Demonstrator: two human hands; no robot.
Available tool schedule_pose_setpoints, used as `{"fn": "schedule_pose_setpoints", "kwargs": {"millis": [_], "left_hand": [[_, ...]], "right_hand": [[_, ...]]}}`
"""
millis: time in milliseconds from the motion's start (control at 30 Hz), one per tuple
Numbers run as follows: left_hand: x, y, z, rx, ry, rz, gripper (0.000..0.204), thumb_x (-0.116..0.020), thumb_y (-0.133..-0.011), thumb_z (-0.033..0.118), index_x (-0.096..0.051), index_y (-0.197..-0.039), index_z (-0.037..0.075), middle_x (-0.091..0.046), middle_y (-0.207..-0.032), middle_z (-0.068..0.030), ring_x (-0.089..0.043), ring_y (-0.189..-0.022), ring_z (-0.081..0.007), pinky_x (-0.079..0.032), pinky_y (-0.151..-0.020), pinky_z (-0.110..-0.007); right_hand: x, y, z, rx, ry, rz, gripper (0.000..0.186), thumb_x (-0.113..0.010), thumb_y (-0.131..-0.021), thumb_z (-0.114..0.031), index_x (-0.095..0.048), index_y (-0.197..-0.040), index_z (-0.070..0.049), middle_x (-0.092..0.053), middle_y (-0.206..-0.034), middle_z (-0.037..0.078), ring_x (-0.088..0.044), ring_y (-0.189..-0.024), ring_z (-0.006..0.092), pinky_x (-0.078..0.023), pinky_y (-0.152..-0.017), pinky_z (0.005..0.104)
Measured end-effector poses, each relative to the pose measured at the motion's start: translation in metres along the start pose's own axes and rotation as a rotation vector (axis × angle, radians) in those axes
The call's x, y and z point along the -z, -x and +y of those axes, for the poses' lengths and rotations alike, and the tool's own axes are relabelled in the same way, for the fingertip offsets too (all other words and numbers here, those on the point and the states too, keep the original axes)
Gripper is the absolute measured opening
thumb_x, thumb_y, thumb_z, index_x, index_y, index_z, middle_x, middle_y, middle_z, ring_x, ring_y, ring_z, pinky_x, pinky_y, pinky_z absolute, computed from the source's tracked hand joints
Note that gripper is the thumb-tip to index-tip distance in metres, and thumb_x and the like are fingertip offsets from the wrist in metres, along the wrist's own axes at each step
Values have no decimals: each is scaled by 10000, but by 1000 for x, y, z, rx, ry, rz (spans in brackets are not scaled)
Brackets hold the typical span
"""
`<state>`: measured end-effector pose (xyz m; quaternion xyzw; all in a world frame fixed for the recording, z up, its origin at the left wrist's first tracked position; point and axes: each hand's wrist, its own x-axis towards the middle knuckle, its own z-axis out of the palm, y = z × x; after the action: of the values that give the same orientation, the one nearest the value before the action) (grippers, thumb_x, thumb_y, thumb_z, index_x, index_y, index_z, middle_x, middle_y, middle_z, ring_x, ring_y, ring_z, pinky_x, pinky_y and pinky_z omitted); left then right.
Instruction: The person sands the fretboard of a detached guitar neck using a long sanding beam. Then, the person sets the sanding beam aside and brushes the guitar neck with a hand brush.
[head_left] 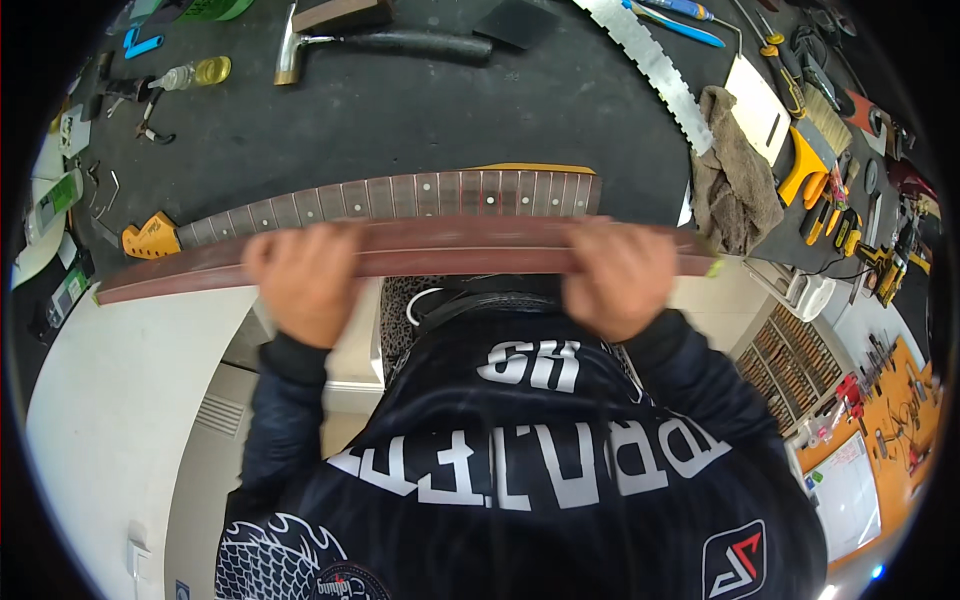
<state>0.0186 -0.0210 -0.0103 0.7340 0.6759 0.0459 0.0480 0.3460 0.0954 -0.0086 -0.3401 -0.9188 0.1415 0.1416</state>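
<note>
A long reddish-brown bar (460, 252), with greenish tips at both ends, lies crosswise in front of me. My left hand (305, 280) grips it left of the middle, fingers over the far side. Toward its right end my right hand (622, 275) is closed round it likewise. Both hands are slightly blurred. Just beyond the bar is a guitar neck (390, 195) with a dark fretboard, metal frets and pale dots. Its orange-yellow headstock (152, 238) points left. The bar overlaps the neck's near edge in view; whether they touch, I cannot tell.
On the dark bench (420, 120) lie a hammer (288, 60), a notched metal straightedge (650, 70) and a crumpled brown cloth (735, 190). A small bottle with yellow content (210, 71) is at far left. Several hand tools, among them a yellow-handled one (798, 165), crowd the right side.
</note>
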Motion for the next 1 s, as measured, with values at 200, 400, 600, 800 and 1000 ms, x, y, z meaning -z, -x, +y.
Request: {"fn": "schedule_pose_setpoints", "kwargs": {"millis": [200, 400, 600, 800, 1000], "left_hand": [[-1, 2, 15, -9, -32, -31, 507, -794, -664, 164, -743, -1167, 194, -682, -1014, 44, -605, -942, -193, -363, -993, -427], [-1, -13, 28, 15, -32, 31, 307, -748, -759, 217, -729, -1065, 207, -613, -899, 57, -599, -893, -166, -391, -986, -433], [8, 7, -10, 18, -29, 22, 338, -751, -742, 205, -729, -1080, 204, -642, -928, 49, -598, -890, -183, -387, -981, -427], [-3, -32, 50, -27, 42, 27, 389, -755, -724, 188, -724, -1112, 199, -615, -931, 42, -602, -909, -195, -388, -977, -424], [11, 7, -36, 25, -3, -53, 555, -813, -623, 165, -731, -1172, 174, -621, -982, -11, -590, -972, -251, -351, -1017, -450]], "right_hand": [[9, 4, 15, 44, -5, -51, 449, -731, -691, -107, -742, -1140, -107, -762, -1071, 35, -696, -925, 221, -482, -744, 378], [13, 4, 24, 18, 16, -24, 455, -724, -654, -95, -749, -1109, -101, -764, -1041, 44, -708, -921, 233, -484, -799, 392], [-3, -19, -11, 59, -19, -14, 421, -726, -700, -105, -735, -1120, -106, -760, -1043, 24, -703, -904, 222, -489, -781, 381], [27, 19, 53, 3, 28, -37, 515, -718, -603, -5, -735, -1112, -81, -782, -1081, 66, -713, -942, 264, -495, -856, 393], [-12, -30, -18, 13, -29, 33, 355, -713, -722, -126, -738, -1077, -124, -744, -1018, 13, -684, -883, 195, -465, -718, 370]]}}
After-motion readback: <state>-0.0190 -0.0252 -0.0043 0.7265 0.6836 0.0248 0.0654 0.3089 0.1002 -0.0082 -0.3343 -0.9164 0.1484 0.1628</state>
